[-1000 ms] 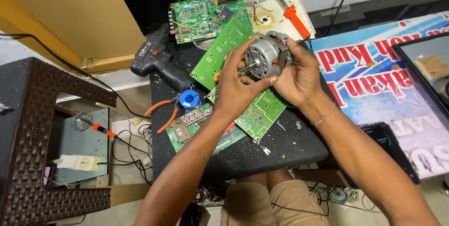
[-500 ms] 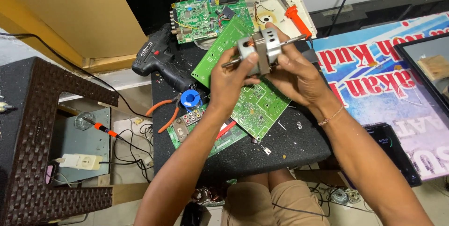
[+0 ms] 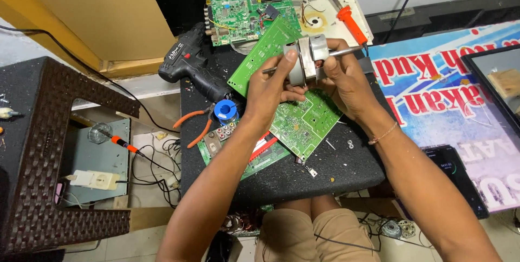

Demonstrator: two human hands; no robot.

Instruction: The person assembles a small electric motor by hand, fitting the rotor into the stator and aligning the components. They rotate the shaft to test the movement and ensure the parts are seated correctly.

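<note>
Both hands, left hand (image 3: 273, 86) and right hand (image 3: 344, 86), have fingers pinching a small metal motor (image 3: 304, 59), held just above the green circuit board (image 3: 303, 118). It looks dense, rigid, smooth; best gripped round its casing, not the thin shaft.

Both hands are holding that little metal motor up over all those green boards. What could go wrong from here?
1. The electric motor is held by the left hand and right hand above the green circuit board; if it slips, it could land on the board.
2. Small screws lie loose on the black table near the right forearm; a sweep might scatter them.
</note>
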